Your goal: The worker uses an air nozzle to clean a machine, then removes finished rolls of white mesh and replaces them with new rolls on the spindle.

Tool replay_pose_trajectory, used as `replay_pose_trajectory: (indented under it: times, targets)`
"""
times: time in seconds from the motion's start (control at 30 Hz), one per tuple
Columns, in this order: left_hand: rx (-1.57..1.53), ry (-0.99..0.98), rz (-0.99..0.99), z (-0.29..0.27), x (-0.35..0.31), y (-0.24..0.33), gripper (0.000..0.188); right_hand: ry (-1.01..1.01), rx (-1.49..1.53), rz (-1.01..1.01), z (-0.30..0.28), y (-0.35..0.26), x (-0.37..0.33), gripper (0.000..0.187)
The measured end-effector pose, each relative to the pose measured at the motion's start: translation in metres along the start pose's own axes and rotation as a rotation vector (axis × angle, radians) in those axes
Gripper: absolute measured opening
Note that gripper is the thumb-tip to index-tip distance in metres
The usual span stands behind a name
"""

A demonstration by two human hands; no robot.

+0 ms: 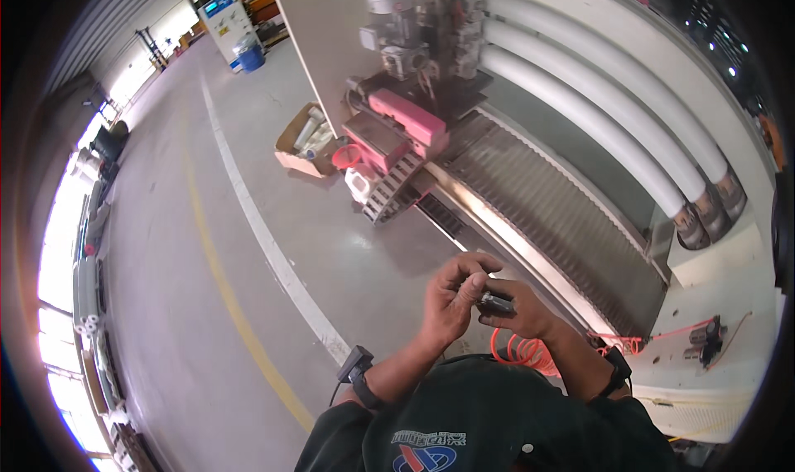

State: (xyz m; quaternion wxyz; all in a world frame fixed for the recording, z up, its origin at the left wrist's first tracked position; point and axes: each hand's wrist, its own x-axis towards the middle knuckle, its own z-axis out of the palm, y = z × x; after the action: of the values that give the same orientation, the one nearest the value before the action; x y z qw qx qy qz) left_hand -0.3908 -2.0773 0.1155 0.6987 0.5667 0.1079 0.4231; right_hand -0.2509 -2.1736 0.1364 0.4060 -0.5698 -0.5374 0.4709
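Note:
My left hand (pixel 450 303) and my right hand (pixel 528 310) are close together in front of my body. In the right hand, fingers curl round a small dark tool (pixel 497 304) with a shiny metallic part; its exact kind cannot be made out. The left hand's fingers are bent, with its thumb close beside the tool's end. Whether anything sits between those left fingers is hidden. An orange coiled air hose (pixel 526 352) hangs beside my right forearm, and its link to the tool cannot be seen.
Ahead and right stands a large machine with a ribbed bed (pixel 563 199), pink housings (pixel 406 120) and thick white pipes (pixel 596 124). A cardboard box (pixel 305 145) and a white jug (pixel 361 182) stand by it. Farther back are a control cabinet (pixel 229 29) and a blue bin (pixel 249 55).

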Motion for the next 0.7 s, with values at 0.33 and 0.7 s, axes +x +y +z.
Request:
replay_pose_trajectory:
  times: [0.33,0.7]
  targets:
    - [-0.331,0.320,-0.033,-0.107,0.102,-0.030,0.036,-0.291,-0.247,-0.034,-0.041,0.021,0.175,0.028]
    - [-0.408,0.545,-0.154,-0.212,0.183,-0.071,0.035,-0.470,-0.153,-0.012,-0.050,0.066,0.321,0.034]
